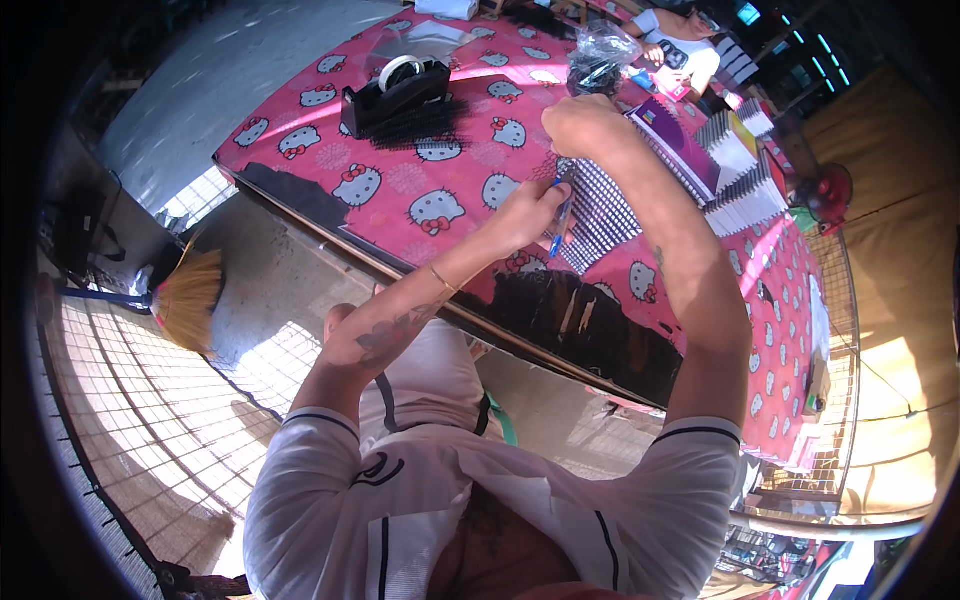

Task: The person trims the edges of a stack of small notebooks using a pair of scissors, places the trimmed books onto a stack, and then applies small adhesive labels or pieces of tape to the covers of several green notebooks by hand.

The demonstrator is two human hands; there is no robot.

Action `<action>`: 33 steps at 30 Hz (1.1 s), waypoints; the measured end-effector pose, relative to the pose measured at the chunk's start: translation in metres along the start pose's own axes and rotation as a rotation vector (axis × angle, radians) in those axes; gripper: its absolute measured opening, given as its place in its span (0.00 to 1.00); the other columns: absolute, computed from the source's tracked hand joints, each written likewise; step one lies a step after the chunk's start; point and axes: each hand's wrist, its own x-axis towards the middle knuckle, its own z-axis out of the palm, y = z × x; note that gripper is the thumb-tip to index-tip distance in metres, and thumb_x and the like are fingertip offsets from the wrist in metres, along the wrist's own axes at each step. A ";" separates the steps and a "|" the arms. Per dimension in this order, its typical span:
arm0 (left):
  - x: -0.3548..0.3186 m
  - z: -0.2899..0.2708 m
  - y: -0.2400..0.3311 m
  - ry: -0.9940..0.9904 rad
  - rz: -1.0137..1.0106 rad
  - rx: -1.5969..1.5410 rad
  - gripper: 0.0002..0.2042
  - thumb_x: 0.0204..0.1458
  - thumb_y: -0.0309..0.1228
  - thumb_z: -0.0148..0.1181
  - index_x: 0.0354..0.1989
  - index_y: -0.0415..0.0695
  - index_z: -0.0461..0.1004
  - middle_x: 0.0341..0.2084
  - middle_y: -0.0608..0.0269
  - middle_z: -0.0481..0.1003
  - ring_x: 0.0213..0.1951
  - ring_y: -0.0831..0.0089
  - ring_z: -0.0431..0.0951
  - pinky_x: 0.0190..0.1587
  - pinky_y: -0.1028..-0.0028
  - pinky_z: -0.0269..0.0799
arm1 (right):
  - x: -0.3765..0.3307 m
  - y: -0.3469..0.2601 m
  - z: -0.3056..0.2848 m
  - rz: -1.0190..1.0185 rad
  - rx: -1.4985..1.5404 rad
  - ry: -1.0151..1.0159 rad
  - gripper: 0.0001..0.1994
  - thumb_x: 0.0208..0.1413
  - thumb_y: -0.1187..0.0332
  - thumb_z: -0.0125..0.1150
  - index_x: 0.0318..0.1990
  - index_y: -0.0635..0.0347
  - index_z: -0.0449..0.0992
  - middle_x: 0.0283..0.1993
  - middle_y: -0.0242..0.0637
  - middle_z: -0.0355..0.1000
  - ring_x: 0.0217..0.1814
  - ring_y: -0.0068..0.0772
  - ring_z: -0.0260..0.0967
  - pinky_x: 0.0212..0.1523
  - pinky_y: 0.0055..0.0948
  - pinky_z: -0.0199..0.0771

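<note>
My left hand [528, 208] holds a blue pen [560, 228], its tip down on a sheet with a fine grid of dark and white squares [605, 215]. The sheet lies on a table with a pink cat-patterned cloth [400, 170]. My right hand [580, 125] is curled over the sheet's far edge and holds it down. Both forearms reach up from the lower edge, and the left one is tattooed.
A black tape dispenser [395, 90] stands at the far left of the table. A dark plastic bag [600, 58], a purple book [668, 128] and stacks of spiral-bound pads [742, 175] lie beyond my hands. Another person [685, 45] sits at the far end. A broom [190, 295] lies on the floor to the left.
</note>
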 end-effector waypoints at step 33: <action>0.004 -0.009 -0.011 -0.029 -0.085 0.053 0.19 0.65 0.41 0.42 0.51 0.35 0.66 0.34 0.52 0.78 0.31 0.66 0.82 0.29 0.68 0.79 | 0.008 -0.007 0.008 0.068 0.048 0.007 0.12 0.54 0.68 0.57 0.43 0.61 0.81 0.46 0.47 0.78 0.52 0.44 0.76 0.51 0.42 0.74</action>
